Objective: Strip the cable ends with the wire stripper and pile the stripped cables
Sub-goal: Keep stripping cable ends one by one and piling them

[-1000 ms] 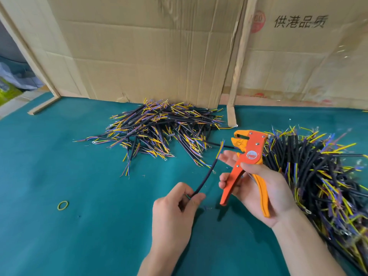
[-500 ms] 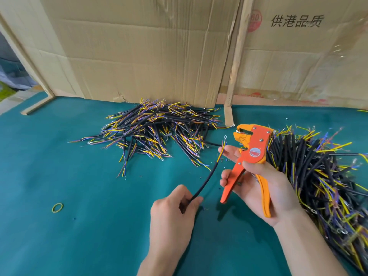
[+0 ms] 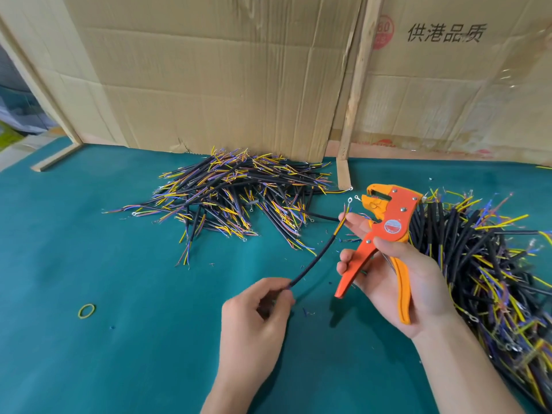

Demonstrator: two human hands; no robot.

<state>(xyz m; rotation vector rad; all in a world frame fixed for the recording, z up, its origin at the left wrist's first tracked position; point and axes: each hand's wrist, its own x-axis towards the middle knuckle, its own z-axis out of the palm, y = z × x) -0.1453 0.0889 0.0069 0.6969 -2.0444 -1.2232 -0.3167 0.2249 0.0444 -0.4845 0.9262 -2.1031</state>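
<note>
My left hand [image 3: 257, 312] pinches the near end of a black cable [image 3: 316, 258] that slants up to the right. Its far end shows yellow and purple wires with small ring terminals, close to the jaws of the orange wire stripper [image 3: 388, 231]. My right hand [image 3: 397, 273] grips the stripper by its handles, jaws pointing up and left; an outstretched finger touches the cable's wire end. A pile of cables [image 3: 239, 198] lies at the back of the green table [image 3: 119, 294]. A larger heap of black cables [image 3: 490, 264] lies at the right.
Cardboard sheets [image 3: 224, 79] stand along the back of the table, with a wooden strip [image 3: 354, 85] leaning between them. A yellow rubber band [image 3: 86, 311] lies on the felt at the left. Small wire scraps dot the felt near my hands.
My left hand has tilted the cable so its far end moved right, up to the stripper's jaws. My right hand has lifted the stripper slightly.
</note>
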